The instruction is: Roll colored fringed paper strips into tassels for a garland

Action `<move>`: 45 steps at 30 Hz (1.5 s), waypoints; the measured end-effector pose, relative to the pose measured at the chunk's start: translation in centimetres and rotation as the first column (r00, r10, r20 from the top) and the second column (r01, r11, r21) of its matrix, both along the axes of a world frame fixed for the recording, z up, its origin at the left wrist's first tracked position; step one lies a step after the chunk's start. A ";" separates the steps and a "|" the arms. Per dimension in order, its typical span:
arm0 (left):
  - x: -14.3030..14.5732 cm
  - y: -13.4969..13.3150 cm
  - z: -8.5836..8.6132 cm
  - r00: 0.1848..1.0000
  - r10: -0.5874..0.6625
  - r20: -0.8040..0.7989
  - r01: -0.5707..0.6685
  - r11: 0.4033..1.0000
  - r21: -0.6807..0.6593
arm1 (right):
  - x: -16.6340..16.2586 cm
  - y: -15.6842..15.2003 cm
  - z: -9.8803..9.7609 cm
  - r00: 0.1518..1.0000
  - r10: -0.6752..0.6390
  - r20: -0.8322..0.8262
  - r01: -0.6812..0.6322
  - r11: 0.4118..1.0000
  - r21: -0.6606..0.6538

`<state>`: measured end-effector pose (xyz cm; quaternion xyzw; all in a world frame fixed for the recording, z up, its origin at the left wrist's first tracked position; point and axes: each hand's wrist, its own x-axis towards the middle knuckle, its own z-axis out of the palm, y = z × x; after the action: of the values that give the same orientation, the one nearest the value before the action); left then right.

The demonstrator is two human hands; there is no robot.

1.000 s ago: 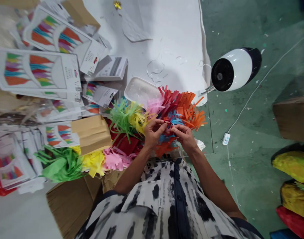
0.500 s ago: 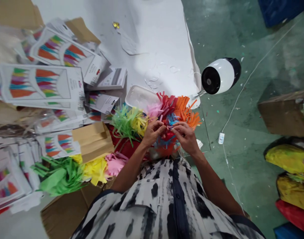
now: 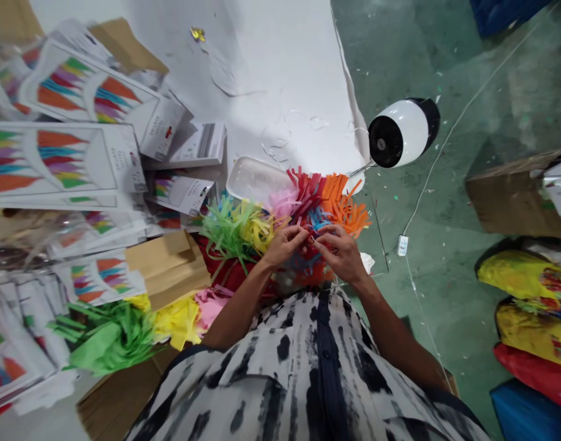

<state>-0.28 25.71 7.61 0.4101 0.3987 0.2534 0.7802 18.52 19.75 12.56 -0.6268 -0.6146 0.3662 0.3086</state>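
In the head view my left hand (image 3: 284, 244) and my right hand (image 3: 341, 253) meet fingertip to fingertip in front of my shirt. Both are closed in a pinch. Something small, with a thin pale bit showing, is between them, too small to make out. Beneath and around the fingers lie fringed paper tassels: red strips (image 3: 307, 195), orange strips (image 3: 347, 208), a few blue strips (image 3: 317, 215), a pink tassel (image 3: 283, 203), a yellow tassel (image 3: 255, 229) and a light green tassel (image 3: 223, 226). A shallow white plastic tray (image 3: 248, 174) sits just beyond them.
Printed packages (image 3: 55, 156) pile up on the left, near a brown cardboard piece (image 3: 168, 266) and green tissue paper (image 3: 110, 337). A black-and-white fan (image 3: 402, 135) stands at right, its cable running to a white socket (image 3: 402, 245). A cardboard box (image 3: 514, 196) lies farther right.
The whole view has shifted slightly, with most things sliding left. My hands stay over the tassels, still pinching, with small changes in the fingers.
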 end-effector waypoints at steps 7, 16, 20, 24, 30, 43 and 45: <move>0.0 0.3 -0.5 1.000 0.020 0.017 -0.020 1.000 -0.006 | -0.4 0.5 -0.1 0.996 0.001 0.087 0.001 1.000 -0.018; -0.1 -0.2 -0.8 0.998 0.023 0.054 -0.023 1.000 0.004 | -0.8 0.9 -0.2 0.997 0.012 0.071 -0.005 0.996 -0.090; -0.1 -0.4 -0.9 0.996 0.022 0.085 -0.025 0.999 0.036 | -0.9 0.8 -0.3 0.998 0.016 0.059 -0.008 0.992 -0.122; 0.0 -0.8 -1.2 0.996 0.030 0.078 -0.031 0.999 0.020 | -1.0 0.6 -0.5 0.997 0.013 0.074 -0.003 0.990 -0.139; -0.2 -1.2 -1.5 0.997 0.018 0.070 -0.017 1.000 -0.006 | -1.2 0.3 -0.6 0.996 0.045 0.071 -0.033 0.986 -0.166; -0.2 -1.6 -0.9 0.997 0.054 -0.058 -0.041 0.979 0.198 | -1.4 -0.1 -0.8 0.999 0.005 0.032 -0.001 0.992 -0.125; -0.2 -1.8 -0.7 0.990 0.078 -0.121 -0.042 0.962 0.272 | -1.5 -0.2 -0.6 0.999 -0.032 -0.013 0.031 0.991 -0.128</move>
<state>-0.45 23.91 6.96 0.5154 0.4231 0.3012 0.6817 17.04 19.56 11.98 -0.6522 -0.5777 0.4044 0.2781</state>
